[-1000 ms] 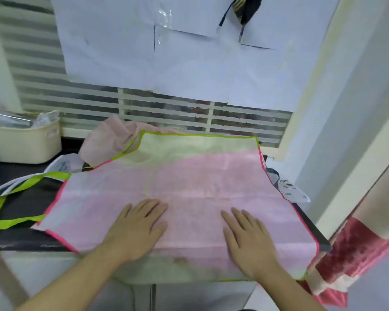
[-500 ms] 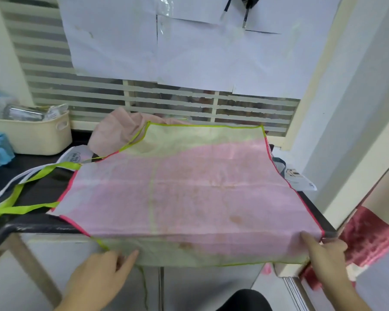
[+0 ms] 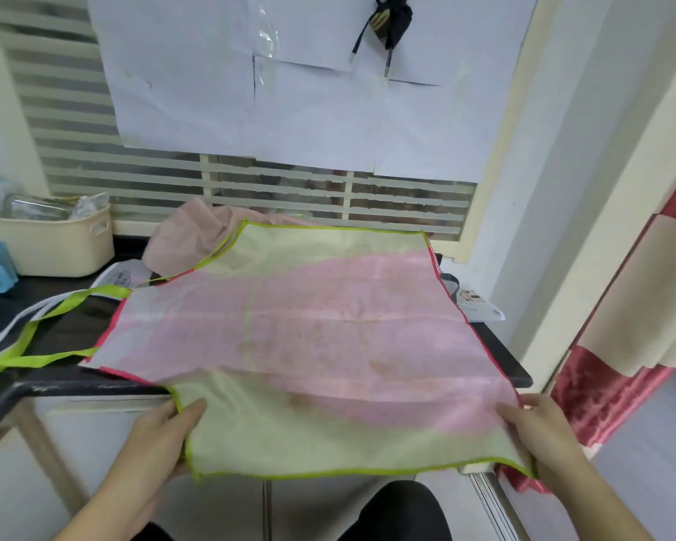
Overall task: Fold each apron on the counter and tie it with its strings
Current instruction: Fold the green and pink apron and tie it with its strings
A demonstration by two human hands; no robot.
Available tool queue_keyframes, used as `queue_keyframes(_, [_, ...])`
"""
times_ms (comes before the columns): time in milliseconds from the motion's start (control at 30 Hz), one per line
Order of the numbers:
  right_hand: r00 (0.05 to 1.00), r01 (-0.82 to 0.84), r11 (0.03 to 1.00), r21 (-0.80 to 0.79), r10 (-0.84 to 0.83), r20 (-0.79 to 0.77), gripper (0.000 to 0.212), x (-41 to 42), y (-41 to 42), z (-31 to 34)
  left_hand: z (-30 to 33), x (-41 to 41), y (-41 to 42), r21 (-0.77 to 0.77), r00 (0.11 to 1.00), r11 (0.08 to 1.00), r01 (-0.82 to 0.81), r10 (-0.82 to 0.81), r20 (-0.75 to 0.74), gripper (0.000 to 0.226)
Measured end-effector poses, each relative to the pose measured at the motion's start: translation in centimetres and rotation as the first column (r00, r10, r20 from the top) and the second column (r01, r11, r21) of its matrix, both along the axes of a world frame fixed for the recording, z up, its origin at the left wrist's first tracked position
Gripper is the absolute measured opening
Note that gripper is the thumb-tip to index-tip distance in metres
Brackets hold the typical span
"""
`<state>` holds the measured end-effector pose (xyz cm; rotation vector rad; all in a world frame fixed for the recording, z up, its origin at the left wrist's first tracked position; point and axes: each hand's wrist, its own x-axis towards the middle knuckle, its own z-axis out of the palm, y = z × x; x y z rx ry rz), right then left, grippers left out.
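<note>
Both hands pinch the near corners of the apron (image 3: 297, 333), my left hand (image 3: 161, 435) curling round the green-edged corner off the counter's front lip, my right hand (image 3: 539, 427) gripping the opposite corner with thumb on top. Most of the pink and pale-green cloth lies spread on the dark counter (image 3: 504, 361), while its near edge hangs raised in my grip out past the counter's front. Green strings (image 3: 51, 318) trail away on the left beside a cream basket (image 3: 55, 244), and more pinkish cloth (image 3: 188, 236) is bunched behind

As I judge it, the fold is only beginning. Thin fabric like this could slip or skew if I lift one corner faster than the other, leaving the edges mismatched; dragging it might also pull the loose strings under the fold or off the counter

My fingers under the cloth are hidden, so how firmly they hold is unclear. Whether one apron or two layered ones lie here is hard to tell, and what sits beneath at the right is mostly covered
</note>
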<state>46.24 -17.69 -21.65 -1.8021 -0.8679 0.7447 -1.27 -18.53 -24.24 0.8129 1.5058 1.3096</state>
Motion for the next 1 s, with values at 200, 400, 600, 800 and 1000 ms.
queue_keyframes(200, [0.870, -0.065, 0.928, 0.368, 0.233, -0.434, 0.016, 0.2, -2.0, 7.7, 7.6, -0.6, -0.7, 0.299, 0.966, 0.943, -0.146, 0.072, 0.247, 0.021])
queue_keyframes(400, [0.597, -0.005, 0.785, 0.619, 0.499, -0.628, 0.013, 0.3, -1.8, 12.7, 14.1, -0.5, -0.7, 0.545, 0.888, 0.828, -0.132, -0.146, 0.436, 0.024])
queue_keyframes(600, [0.710, -0.168, 0.856, 0.489, 0.449, -0.542, 0.034, -0.3, 5.2, 12.6, 14.1, -0.5, 5.4, 0.479, 0.934, 0.877, 0.036, -0.200, 0.296, 0.044])
queue_keyframes(800, [0.867, -0.215, 0.945, 0.245, 0.300, -0.398, 0.047, -2.2, 14.3, 9.0, 9.8, -0.9, 14.5, 0.234, 0.985, 0.965, 0.120, -0.146, 0.096, 0.057])
queue_keyframes(1000, [0.947, -0.170, 0.976, 0.133, 0.200, -0.252, 0.037, -2.8, 20.3, 6.7, 8.2, -1.3, 20.7, 0.158, 0.996, 0.984, 0.088, -0.091, 0.014, 0.058])
